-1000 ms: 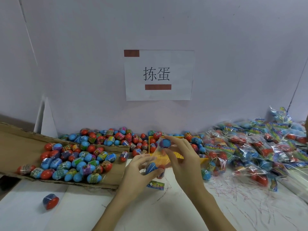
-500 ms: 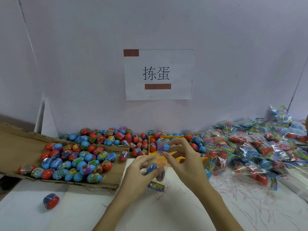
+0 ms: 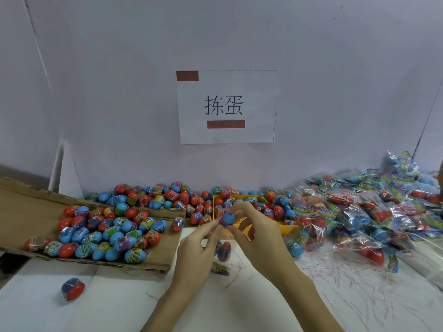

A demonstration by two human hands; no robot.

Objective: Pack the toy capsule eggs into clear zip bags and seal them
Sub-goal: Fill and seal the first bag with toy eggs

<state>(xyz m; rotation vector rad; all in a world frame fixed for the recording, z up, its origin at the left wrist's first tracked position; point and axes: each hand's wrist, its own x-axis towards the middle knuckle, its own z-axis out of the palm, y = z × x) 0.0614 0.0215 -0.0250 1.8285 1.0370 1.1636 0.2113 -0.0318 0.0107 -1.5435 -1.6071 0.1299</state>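
**Egg lowered to bag mouth**

Since the frame a second ago, the blue egg (image 3: 227,218) has been brought down from above the yellow tray (image 3: 288,229) to the gap between the two hands. It is pinched by the right hand (image 3: 261,238) between thumb and fingertips (image 3: 236,209), blue dome towards the camera, a purple band showing on its lower left. The long axis cannot be read with certainty; it appears tilted down and left.

The left hand (image 3: 195,255) is held just left of and below the egg, fingers curled and pinching the upper edge of a clear bag (image 3: 221,256). The film is almost invisible; the bag is located by the red-and-blue egg hanging inside it and by the printed strip at its bottom edge. The bag mouth lies directly under the held egg, so the coming move is judged to be a short downward push, narrow end first, with the left hand keeping the mouth spread. The right hand is the nearer to the egg; the left is the nearer to the bag.

Materials: eggs are smooth hard plastic, two-part, red and blue, most with a shrink-wrapped printed band; likely slippery. Bags are thin crinkled film with glare.

Loose eggs are heaped on a cardboard flap (image 3: 31,207) at left and in the tray. One egg (image 3: 72,288) lies apart on the white table (image 3: 263,303). Filled bags (image 3: 374,212) are piled at right. A paper sign (image 3: 226,106) is fixed to the wall.
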